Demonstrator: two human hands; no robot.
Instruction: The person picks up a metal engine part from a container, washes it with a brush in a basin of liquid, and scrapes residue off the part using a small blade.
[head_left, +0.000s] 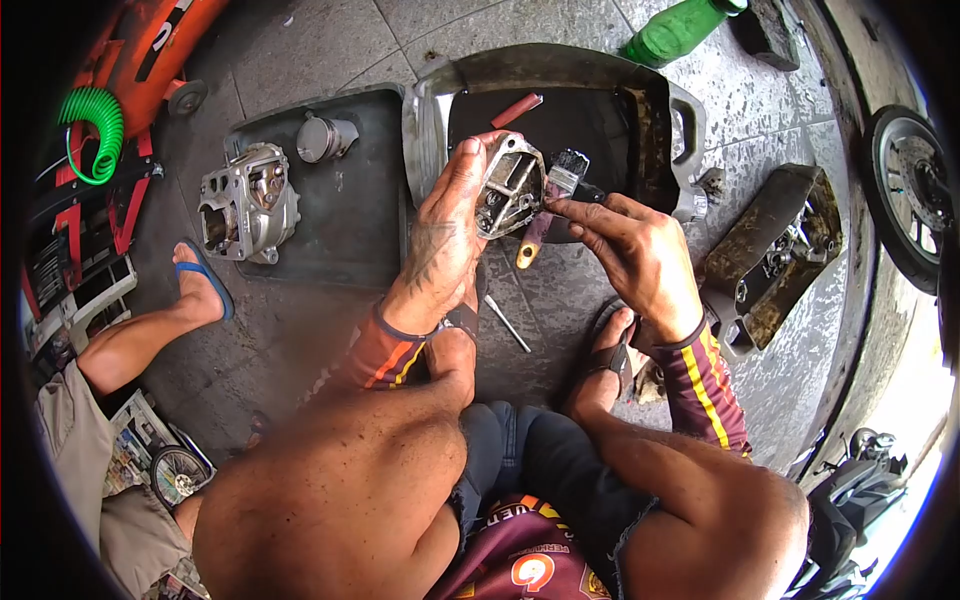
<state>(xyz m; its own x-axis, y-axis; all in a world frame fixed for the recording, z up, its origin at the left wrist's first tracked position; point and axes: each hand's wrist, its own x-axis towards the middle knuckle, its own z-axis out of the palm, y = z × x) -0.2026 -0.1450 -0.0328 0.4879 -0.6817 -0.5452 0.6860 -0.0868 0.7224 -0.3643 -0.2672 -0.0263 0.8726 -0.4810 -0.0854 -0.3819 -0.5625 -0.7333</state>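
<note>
My left hand [440,240] grips a cast-metal engine part [512,190] with open cavities, its thumb along the upper edge. From the right, my right hand [640,245] reaches to the part's edge, its thumb and forefinger drawn together. Whether anything small sits between those fingertips I cannot make out. A paintbrush [563,180] with a dark handle and wet bristles shows just beyond the fingertips, by the near side of a large grimy tray [560,62]. Inside that tray, a red cylindrical piece [516,110] lies in dark liquid.
Left of the grimy tray, a dark tray [350,225] bears a piston [326,138] and a larger engine casting [250,205]. A screwdriver [507,323] lies on the tiles before me. Rightward are a dirty container of parts [775,255] and a green bottle [680,32]. Another person's foot [203,285] is at left.
</note>
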